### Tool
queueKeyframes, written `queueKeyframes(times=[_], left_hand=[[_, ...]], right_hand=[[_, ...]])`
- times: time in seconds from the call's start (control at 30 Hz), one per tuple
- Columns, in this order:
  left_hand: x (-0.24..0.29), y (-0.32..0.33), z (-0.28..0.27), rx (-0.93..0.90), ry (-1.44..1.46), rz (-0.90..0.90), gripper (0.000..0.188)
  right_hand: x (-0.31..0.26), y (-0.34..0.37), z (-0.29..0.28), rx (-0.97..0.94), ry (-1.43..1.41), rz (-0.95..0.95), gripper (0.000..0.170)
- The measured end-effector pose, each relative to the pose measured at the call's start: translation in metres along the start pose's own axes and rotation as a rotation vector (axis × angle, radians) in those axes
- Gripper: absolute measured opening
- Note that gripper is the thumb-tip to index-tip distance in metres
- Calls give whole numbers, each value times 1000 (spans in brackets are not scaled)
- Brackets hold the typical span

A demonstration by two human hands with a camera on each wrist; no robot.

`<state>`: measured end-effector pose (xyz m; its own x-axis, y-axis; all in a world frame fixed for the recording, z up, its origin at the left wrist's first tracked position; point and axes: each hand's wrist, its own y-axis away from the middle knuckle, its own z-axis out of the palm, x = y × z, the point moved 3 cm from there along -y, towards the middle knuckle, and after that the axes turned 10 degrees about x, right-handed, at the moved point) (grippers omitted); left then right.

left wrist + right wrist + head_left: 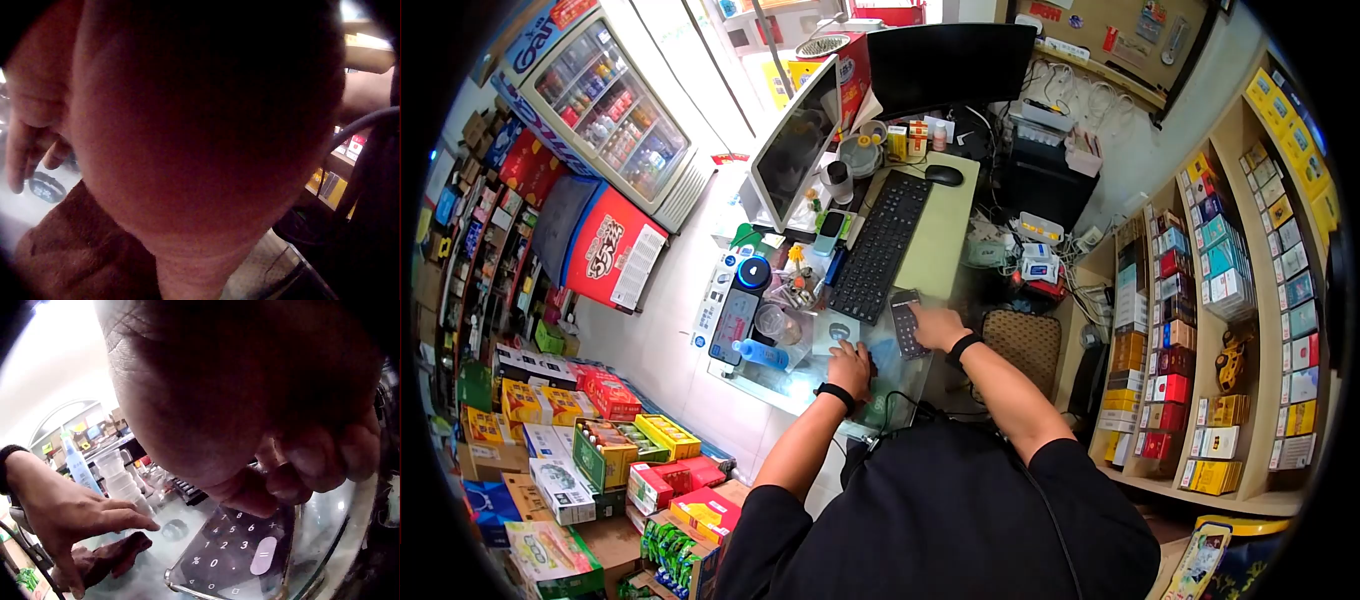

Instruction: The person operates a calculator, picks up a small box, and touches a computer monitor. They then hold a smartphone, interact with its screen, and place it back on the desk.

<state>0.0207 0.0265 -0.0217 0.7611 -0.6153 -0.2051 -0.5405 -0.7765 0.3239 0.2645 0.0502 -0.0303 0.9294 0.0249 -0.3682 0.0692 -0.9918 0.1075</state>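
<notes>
A phone with a calculator on its screen lies on the glass counter. My right hand is over its upper part, fingers bent toward the screen; in the right wrist view the hand hides the top of the display. To the left, my left hand is palm down with fingers extended. A crumpled brown cloth lies under that hand in the right wrist view. The left wrist view has the cloth beside the hand, most of which is dark.
A black keyboard and mouse are ahead of the phone. Left of my hands stand a blue bottle and clear plastic cups. Two monitors are at the back. Stocked shelves line the right side; boxed goods fill the lower left.
</notes>
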Motion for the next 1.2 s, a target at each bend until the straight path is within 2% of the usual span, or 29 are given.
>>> queueKeyframes(times=[0.43, 0.77, 0.97, 1.1, 1.2], left_hand=[[1, -2, 2, -24, 12, -10, 141], [1, 0, -1, -4, 28, -23, 138], [1, -5, 11, 13, -18, 2, 138], [1, 2, -3, 68, -33, 27, 136], [0, -1, 1, -5, 30, -33, 138]], right_hand=[[-34, 7, -22, -70, -11, 8, 70], [3, 13, -21, -13, -75, 80, 72], [8, 17, -23, -38, -63, 104, 71], [4, 19, -25, -38, -40, 92, 72], [8, 19, -20, -27, -40, 67, 74]])
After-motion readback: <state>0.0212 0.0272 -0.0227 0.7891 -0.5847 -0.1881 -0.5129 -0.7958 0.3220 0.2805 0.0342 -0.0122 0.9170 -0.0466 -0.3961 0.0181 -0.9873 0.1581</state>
